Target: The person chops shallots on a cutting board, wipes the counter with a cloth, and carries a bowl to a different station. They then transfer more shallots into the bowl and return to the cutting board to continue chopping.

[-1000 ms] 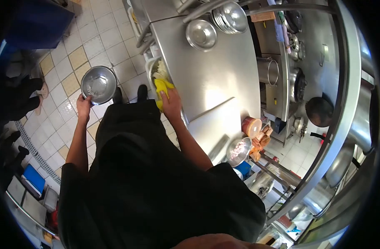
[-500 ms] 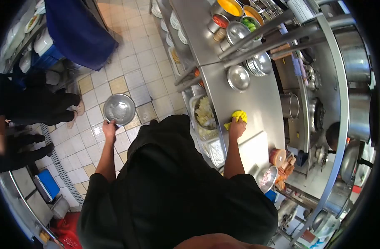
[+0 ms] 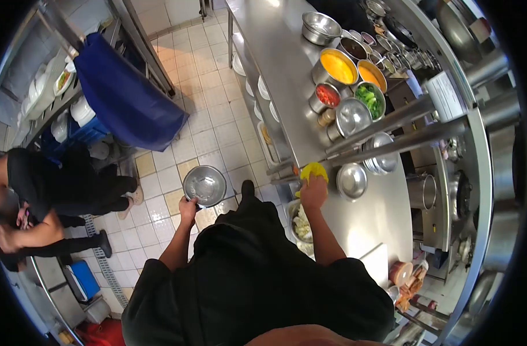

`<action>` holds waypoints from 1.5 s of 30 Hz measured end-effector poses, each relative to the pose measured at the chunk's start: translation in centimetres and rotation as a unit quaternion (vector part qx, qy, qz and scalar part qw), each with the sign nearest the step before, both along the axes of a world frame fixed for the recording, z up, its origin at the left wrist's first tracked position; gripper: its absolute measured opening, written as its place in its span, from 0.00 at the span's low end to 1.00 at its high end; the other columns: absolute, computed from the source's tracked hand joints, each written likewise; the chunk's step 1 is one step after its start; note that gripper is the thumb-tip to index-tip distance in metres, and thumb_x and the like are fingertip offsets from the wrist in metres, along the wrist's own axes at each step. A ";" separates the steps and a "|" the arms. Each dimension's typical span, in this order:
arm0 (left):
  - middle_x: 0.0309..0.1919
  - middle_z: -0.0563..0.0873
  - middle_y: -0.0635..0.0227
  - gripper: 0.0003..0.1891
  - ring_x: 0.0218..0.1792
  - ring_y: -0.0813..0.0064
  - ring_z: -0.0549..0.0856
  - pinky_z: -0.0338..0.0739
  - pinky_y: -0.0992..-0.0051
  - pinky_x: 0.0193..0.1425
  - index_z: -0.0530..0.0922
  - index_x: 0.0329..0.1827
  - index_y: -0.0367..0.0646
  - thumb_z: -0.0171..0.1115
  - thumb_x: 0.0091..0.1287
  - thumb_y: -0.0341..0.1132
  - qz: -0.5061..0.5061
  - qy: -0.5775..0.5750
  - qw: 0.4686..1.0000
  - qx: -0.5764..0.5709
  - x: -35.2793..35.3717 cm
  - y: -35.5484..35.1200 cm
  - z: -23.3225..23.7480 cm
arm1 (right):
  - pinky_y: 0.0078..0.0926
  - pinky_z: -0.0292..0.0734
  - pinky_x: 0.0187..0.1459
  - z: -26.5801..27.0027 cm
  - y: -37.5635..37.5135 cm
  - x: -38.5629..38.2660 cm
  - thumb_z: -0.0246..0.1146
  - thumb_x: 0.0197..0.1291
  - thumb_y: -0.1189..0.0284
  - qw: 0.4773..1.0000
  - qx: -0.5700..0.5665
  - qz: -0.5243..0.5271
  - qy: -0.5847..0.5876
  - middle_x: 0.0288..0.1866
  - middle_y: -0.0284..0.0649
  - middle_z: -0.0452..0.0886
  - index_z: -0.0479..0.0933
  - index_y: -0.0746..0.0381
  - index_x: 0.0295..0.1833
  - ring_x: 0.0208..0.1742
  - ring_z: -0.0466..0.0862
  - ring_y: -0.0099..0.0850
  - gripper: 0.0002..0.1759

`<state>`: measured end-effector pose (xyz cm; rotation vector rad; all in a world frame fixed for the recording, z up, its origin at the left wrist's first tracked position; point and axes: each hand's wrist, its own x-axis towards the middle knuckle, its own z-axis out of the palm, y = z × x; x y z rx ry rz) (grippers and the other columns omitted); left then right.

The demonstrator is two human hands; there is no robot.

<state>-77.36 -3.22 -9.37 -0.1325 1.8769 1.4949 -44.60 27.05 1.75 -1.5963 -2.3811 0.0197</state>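
My left hand [image 3: 188, 209] grips the near rim of a round metal bowl [image 3: 205, 185], held out over the tiled floor. Something shiny, perhaps a little liquid, shows at the bowl's bottom. My right hand [image 3: 314, 193] is closed on a yellow cloth [image 3: 313, 171] at the near edge of the steel counter [image 3: 370, 225]. Just beyond that hand stands a metal bowl [image 3: 352, 181], with a stack of metal bowls [image 3: 381, 154] behind it. Below the counter edge, partly hidden by my arm, a tray holds pale chopped food [image 3: 302, 224].
Along the counter are pots of yellow sauce [image 3: 339, 67], chopped red food [image 3: 327, 95] and green vegetables [image 3: 369, 100]. Metal rails [image 3: 401, 138] cross above the counter. A white board [image 3: 374, 264] lies nearer me. Two people in dark clothes [image 3: 61, 190] stand at left, near a blue cover [image 3: 125, 95].
I have moved forward along the counter, so more of its far end shows. My right hand and the cloth have shifted forward to the counter's edge. The left hand still carries the bowl.
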 end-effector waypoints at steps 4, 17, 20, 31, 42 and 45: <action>0.36 0.85 0.60 0.13 0.31 0.71 0.85 0.85 0.69 0.36 0.77 0.49 0.31 0.61 0.61 0.24 -0.020 0.041 0.998 -0.033 -3.7 5.9 4.2 | 0.47 0.74 0.52 1.0 4.3 -6.1 0.67 0.58 0.63 0.998 -0.015 0.055 0.009 0.47 0.45 0.78 0.81 0.55 0.58 0.51 0.77 0.48 0.21; 0.42 0.86 0.55 0.15 0.37 0.63 0.89 0.89 0.64 0.43 0.75 0.53 0.30 0.58 0.63 0.24 0.028 -0.014 0.998 0.062 -16.9 20.1 6.3 | 0.51 0.66 0.60 -0.9 20.2 -25.4 0.67 0.57 0.63 0.995 0.021 0.093 0.015 0.59 0.38 0.76 0.80 0.47 0.64 0.61 0.72 0.44 0.26; 0.41 0.86 0.57 0.16 0.35 0.65 0.89 0.89 0.64 0.41 0.76 0.55 0.32 0.59 0.63 0.23 -0.025 -0.017 0.999 0.043 -21.2 24.1 4.0 | 0.55 0.66 0.60 -0.6 23.4 -29.0 0.67 0.58 0.63 0.997 -0.009 0.067 0.026 0.59 0.39 0.76 0.80 0.47 0.63 0.61 0.72 0.45 0.25; 0.32 0.87 0.55 0.14 0.31 0.66 0.86 0.81 0.67 0.35 0.81 0.43 0.32 0.67 0.56 0.31 -0.164 0.117 0.979 0.001 -37.1 36.2 3.9 | 0.56 0.68 0.60 -1.7 34.8 -35.2 0.66 0.61 0.58 0.996 0.009 -0.087 -0.022 0.61 0.40 0.74 0.80 0.45 0.63 0.63 0.73 0.47 0.23; 0.36 0.90 0.53 0.17 0.31 0.63 0.89 0.83 0.63 0.40 0.85 0.38 0.31 0.71 0.52 0.37 -0.166 0.100 0.967 -0.165 -48.4 41.2 1.3 | 0.51 0.70 0.60 -0.5 49.8 -45.5 0.57 0.69 0.51 0.962 -0.074 -0.249 -0.087 0.62 0.39 0.73 0.75 0.41 0.69 0.62 0.74 0.43 0.25; 0.35 0.90 0.53 0.17 0.32 0.63 0.89 0.82 0.63 0.41 0.84 0.37 0.31 0.71 0.52 0.38 -0.204 0.147 0.936 -0.247 -51.7 44.4 4.8 | 0.51 0.71 0.57 -0.6 51.9 -51.5 0.61 0.66 0.51 0.976 -0.034 -0.206 -0.061 0.58 0.41 0.75 0.77 0.45 0.66 0.59 0.76 0.44 0.25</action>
